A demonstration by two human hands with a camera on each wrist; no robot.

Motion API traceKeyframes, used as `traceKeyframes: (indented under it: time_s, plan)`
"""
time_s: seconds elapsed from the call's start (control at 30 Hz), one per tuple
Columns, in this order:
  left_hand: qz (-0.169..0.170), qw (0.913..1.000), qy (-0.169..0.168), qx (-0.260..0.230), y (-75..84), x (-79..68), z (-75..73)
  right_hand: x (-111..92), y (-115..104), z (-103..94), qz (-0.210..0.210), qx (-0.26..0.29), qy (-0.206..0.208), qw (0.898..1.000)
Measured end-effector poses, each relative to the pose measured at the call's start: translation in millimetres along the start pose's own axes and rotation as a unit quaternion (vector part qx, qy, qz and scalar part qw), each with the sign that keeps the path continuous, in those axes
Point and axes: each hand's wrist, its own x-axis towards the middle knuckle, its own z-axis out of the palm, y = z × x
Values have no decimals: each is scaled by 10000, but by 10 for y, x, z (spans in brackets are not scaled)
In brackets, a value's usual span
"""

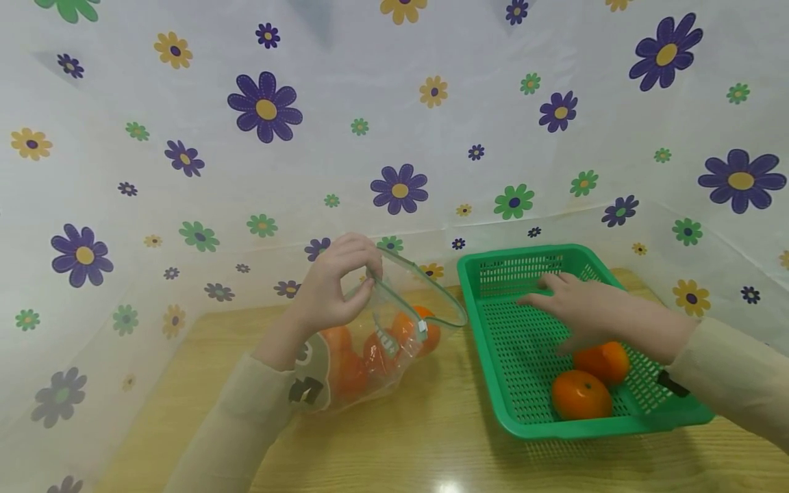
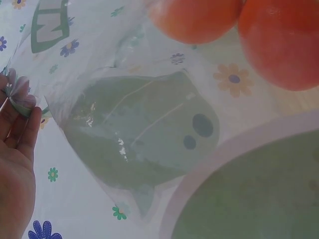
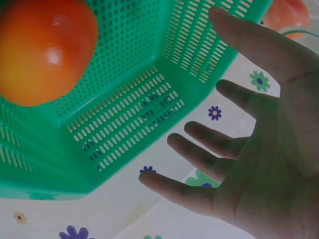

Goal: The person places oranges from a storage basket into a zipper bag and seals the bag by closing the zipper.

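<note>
My left hand [image 1: 342, 281] pinches the rim of a clear zip bag [image 1: 313, 375], holding its mouth up and gaping. Several orange fruits [image 1: 351, 370] that look like mandarins lie inside the bag, and a white slider [image 1: 422, 327] sits on its green zip edge. In the left wrist view, the thumb and fingers [image 2: 31, 127] meet on the film. My right hand [image 1: 582, 308] hovers over a green plastic basket [image 1: 481, 342], fingers spread and palm bare in the right wrist view. Beneath it, a front mandarin [image 1: 581, 396] and a second mandarin [image 1: 610, 361] rest in the basket's near right part.
The basket stands on a wooden table [image 1: 444, 411], right of the bag, its left rim close to the bag's zip edge. A white sheet with printed flowers [image 1: 370, 82] rises behind and along both sides.
</note>
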Motion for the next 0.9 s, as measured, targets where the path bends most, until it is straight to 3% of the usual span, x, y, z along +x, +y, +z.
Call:
traceKeyframes:
  time_s: [0.9]
  plan:
    - [56, 10000, -20, -19, -25, -7, 27, -153, 148, 221, 100, 300, -388, 9987]
